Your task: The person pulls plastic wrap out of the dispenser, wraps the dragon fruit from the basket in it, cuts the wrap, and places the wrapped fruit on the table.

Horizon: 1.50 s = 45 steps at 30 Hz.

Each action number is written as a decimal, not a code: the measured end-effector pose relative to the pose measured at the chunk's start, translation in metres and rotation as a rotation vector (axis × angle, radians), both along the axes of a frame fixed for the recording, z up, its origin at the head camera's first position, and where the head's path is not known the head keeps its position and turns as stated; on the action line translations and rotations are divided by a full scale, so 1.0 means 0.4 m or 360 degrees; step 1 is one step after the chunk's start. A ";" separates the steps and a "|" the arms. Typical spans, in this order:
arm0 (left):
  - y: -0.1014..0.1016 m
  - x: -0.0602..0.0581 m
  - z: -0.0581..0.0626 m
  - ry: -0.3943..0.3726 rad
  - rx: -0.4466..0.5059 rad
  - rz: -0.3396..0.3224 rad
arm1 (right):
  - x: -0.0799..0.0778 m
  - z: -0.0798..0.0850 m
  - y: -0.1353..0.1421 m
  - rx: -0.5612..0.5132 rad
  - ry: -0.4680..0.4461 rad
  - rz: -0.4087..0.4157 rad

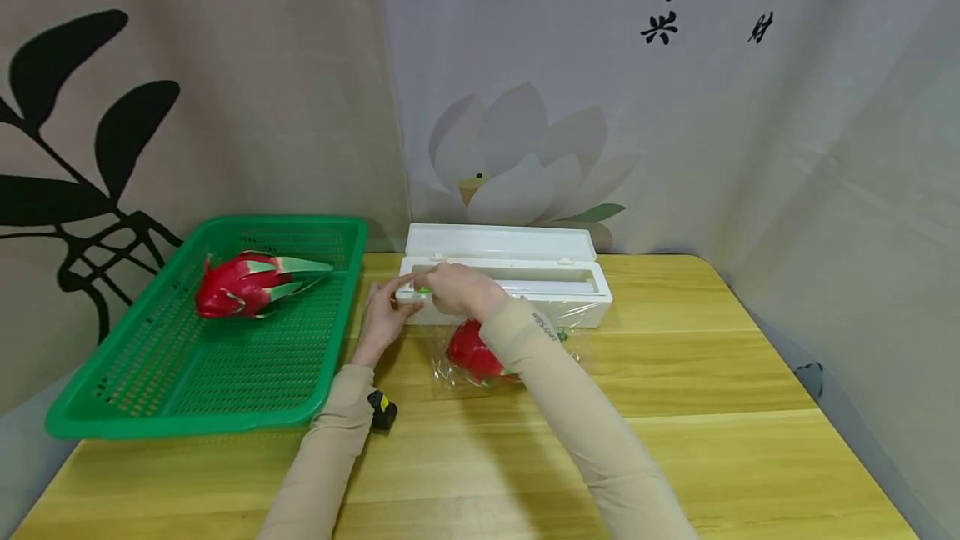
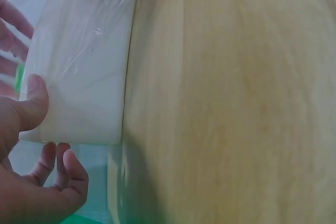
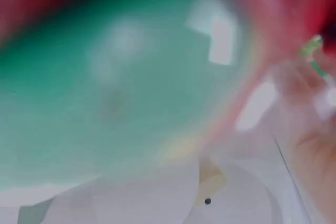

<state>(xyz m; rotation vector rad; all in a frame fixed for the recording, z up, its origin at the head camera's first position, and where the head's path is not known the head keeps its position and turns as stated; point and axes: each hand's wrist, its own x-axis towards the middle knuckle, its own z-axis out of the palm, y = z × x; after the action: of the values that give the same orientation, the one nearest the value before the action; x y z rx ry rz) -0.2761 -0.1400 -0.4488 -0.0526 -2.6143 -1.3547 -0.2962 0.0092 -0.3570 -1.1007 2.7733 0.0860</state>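
Observation:
A white cling film dispenser box [image 1: 596,312] stands with its lid [image 1: 501,242] raised and a pale film roll [image 1: 566,287] inside. My left hand [image 1: 382,322] grips the box's left end, thumb [image 2: 35,100] on the front face. Over that same end bends my right hand [image 1: 459,288], its curled fingers at a small green slider [image 1: 424,290], mostly hidden by them. Film drapes down the box front onto a red dragon fruit [image 1: 471,351], partly behind my right sleeve. Very close and blurred, a green scale [image 3: 131,93] of the fruit fills much of the right wrist view.
A green plastic basket [image 1: 341,315] to the left holds another dragon fruit [image 1: 243,286], unwrapped. A black device [image 1: 382,412] is strapped at my left wrist. Behind the wooden table [image 1: 712,373] hangs a printed curtain [image 1: 300,107].

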 end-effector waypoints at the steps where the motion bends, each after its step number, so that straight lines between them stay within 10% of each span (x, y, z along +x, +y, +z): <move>1: -0.001 0.000 -0.001 -0.0003 -0.0002 0.0002 | 0.000 0.003 0.004 0.0006 -0.0010 -0.0017; 45: -0.003 -0.001 -0.002 0.0014 -0.0012 -0.0002 | -0.042 -0.029 0.291 -0.0536 0.0122 0.0061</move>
<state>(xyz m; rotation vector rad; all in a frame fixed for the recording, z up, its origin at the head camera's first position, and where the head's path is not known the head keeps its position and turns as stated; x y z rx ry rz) -0.2767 -0.1413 -0.4497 -0.0611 -2.6127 -1.3417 -0.3128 0.1258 -0.3687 -1.2465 2.9066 -0.3546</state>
